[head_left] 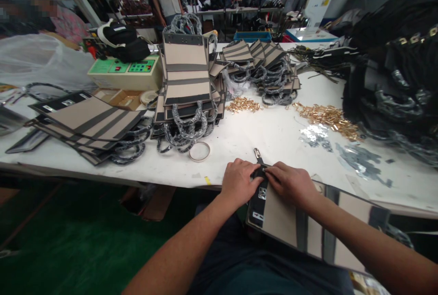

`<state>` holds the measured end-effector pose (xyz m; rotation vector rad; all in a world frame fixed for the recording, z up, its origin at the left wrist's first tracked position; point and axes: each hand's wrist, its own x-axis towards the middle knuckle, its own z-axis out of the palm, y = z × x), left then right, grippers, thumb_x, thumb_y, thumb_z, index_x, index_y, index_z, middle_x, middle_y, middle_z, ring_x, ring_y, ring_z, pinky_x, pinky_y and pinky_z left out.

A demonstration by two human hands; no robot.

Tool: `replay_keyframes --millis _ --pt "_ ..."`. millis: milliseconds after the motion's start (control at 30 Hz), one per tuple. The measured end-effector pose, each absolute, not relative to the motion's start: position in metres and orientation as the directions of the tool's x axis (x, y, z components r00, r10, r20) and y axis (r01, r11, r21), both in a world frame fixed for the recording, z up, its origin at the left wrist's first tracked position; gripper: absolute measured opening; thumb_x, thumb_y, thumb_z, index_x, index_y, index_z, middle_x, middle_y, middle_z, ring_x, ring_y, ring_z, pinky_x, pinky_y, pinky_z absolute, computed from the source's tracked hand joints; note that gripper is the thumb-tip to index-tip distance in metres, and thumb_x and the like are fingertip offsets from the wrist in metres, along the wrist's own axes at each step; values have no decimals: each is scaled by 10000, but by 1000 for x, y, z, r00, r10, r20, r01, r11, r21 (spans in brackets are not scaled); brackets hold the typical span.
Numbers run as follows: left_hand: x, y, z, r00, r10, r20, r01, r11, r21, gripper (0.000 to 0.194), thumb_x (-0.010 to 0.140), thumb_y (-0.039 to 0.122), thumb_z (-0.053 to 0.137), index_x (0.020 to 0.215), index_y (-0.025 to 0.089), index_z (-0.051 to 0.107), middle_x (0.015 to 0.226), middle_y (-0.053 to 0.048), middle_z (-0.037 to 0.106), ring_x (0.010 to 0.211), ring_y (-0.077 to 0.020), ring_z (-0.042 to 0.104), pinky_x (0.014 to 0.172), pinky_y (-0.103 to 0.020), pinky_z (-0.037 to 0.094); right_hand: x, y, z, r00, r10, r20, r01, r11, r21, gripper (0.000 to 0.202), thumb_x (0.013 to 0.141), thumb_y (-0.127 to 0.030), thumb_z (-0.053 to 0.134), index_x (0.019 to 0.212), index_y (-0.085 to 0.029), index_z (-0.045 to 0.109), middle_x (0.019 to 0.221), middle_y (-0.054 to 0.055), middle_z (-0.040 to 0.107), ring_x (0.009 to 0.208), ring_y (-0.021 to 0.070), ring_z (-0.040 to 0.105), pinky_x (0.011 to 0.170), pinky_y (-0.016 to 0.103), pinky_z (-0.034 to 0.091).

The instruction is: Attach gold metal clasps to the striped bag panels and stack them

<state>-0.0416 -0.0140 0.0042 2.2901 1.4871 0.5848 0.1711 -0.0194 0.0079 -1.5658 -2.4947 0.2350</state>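
A beige and black bag panel lies across my lap and the table's front edge, its black top band towards the left. Metal plates show on that band. From its far corner sticks out a short black strap with a silver metal clasp end. My left hand is closed over the band's edge near this strap, thumb on top. Opposite it, my right hand is closed in a pinch at the strap's base; whatever sits between its fingertips is too small and hidden to make out.
Stacked bag panels with plastic-wrapped handles stand at mid-table, another pile at left. Gold metal fittings and grey plates lie to the right. A tape roll is near the front; black bags heap at far right.
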Motion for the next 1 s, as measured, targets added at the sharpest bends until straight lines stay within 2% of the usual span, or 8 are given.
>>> replay_keyframes --millis 133,300,400,800,1000 --pt "-36 -11 5 341 929 145 777 -365 513 281 929 353 746 1209 333 762 1128 10 787 1088 -261 614 922 -426 460 174 -18 7 -449 891 66 857 451 -249 303 1069 -332 474 1148 -242 752 1069 90 749 879 246 716 688 327 441" --pt "-28 -7 4 285 950 129 788 -309 533 170 941 333 727 1086 365 809 1035 20 792 1042 -256 610 907 -424 453 180 -8 6 -474 879 46 802 453 -389 263 1074 -396 516 1139 -265 734 1044 54 740 904 227 716 743 315 465" --pt "-26 -6 4 285 949 136 782 -312 539 168 944 328 726 1084 363 812 1024 19 791 1037 -250 612 897 -417 452 181 -4 5 -457 888 37 790 425 -441 175 1042 -355 576 1070 -269 725 1030 30 735 913 221 711 764 315 467" --pt "-19 -6 1 248 948 198 802 -315 507 134 896 321 791 1026 331 820 998 30 800 1003 -235 630 848 -390 423 187 2 6 -432 902 21 760 376 -530 77 981 -283 655 1025 -265 716 1000 2 750 919 223 707 784 320 458" --pt "-16 -8 1 231 947 223 819 -313 480 150 884 288 774 1018 329 828 966 24 793 981 -237 626 835 -392 414 187 4 6 -430 902 32 758 380 -530 76 969 -259 661 1012 -267 724 994 -4 753 927 224 705 787 324 458"
